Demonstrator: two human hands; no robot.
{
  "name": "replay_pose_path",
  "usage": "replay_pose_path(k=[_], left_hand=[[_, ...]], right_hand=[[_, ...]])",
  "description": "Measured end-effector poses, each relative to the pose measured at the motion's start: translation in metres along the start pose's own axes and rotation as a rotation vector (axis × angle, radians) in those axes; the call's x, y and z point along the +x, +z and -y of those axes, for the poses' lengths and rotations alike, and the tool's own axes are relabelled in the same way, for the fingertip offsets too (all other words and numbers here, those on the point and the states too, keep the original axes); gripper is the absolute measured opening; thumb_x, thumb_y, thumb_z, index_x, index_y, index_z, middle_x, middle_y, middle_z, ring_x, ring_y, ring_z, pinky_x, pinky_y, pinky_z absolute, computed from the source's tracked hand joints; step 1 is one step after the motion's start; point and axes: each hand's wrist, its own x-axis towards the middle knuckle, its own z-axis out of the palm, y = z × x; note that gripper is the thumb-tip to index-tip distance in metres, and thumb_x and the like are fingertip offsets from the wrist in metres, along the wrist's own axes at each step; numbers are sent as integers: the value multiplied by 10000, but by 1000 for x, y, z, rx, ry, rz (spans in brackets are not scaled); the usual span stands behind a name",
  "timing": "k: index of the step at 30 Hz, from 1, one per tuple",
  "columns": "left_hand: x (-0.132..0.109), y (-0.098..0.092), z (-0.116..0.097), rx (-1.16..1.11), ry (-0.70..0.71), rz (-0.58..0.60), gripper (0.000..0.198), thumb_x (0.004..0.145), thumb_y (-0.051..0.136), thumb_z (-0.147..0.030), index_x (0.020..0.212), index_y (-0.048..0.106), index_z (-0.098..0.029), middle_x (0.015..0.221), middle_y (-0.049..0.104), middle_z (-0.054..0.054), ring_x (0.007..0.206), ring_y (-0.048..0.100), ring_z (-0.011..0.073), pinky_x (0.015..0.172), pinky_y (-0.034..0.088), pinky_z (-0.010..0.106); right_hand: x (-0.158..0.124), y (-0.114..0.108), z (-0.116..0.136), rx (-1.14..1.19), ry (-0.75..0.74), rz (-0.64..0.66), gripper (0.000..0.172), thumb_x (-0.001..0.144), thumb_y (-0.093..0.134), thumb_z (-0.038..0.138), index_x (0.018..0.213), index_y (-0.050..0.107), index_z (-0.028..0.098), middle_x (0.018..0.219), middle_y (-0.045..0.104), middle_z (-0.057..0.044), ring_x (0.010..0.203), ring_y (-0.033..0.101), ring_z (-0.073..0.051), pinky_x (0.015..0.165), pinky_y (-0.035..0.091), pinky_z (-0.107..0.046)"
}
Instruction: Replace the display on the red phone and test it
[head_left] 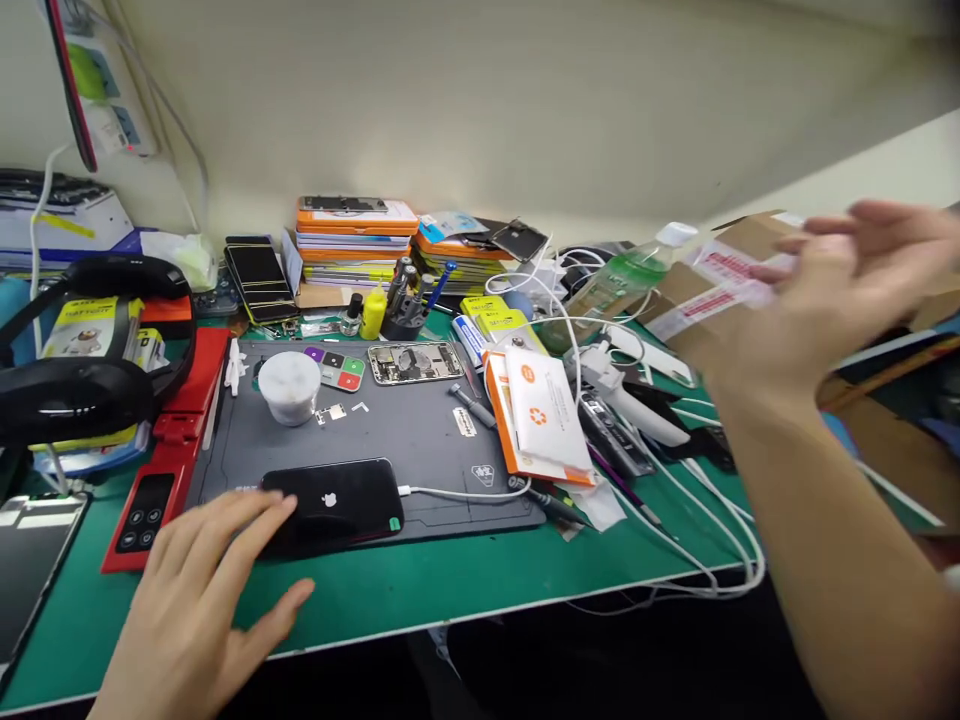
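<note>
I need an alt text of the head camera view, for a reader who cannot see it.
A black phone showing an Apple logo lies on a gray mat, a white cable at its right end, the left hand at its left. The right hand is raised near taped cardboard above a cluttered green table.

The head camera is looking forward and down from the front side of the bench (450, 590); it is facing the wall (450, 100); it is standing near the mat (409, 428), which is occupying the centre-left of the view.
</note>
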Motion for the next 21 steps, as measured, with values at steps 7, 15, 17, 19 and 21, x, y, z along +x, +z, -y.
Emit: replay_pose_path(k=[7,15,17,19,21], left_hand=[[66,33,-17,174,152,197,1104,828,842,-732,1577,500,3,1471,664,242,1291,631,397,1066,490,512],[84,38,-31,192,109,454,892,835,835,-718,1393,668,-43,1268,703,194,1103,666,374,883,538,482],[85,35,-31,172,99,480,792,856,836,-685,1326,687,-65,1230,691,170,1080,659,365,882,534,482],[85,34,-31,159,88,486,740,863,848,-652,1296,682,-74,1215,680,157,1069,653,357,884,530,481],[85,35,-31,163,89,486,714,866,850,-639,1281,674,-85,1198,673,144,1056,649,346,877,527,472]], right_hand=[[-183,40,30,-393,-674,670,144,1051,693,218,1143,803,235,1072,834,-53,947,801,-238,863,655,-399],[-235,44,-13,-398,-609,813,117,1105,625,183,1057,731,199,958,736,-61,871,677,-229,791,558,-383],[-235,43,-16,-379,-587,813,122,1105,617,157,1024,695,204,954,717,-53,895,668,-222,813,561,-369],[-237,42,-16,-369,-570,816,114,1111,598,142,1049,666,209,974,705,-52,935,663,-223,837,567,-362],[-238,42,-15,-363,-562,817,119,1118,577,134,1062,644,214,983,692,-50,956,655,-224,846,569,-361]])
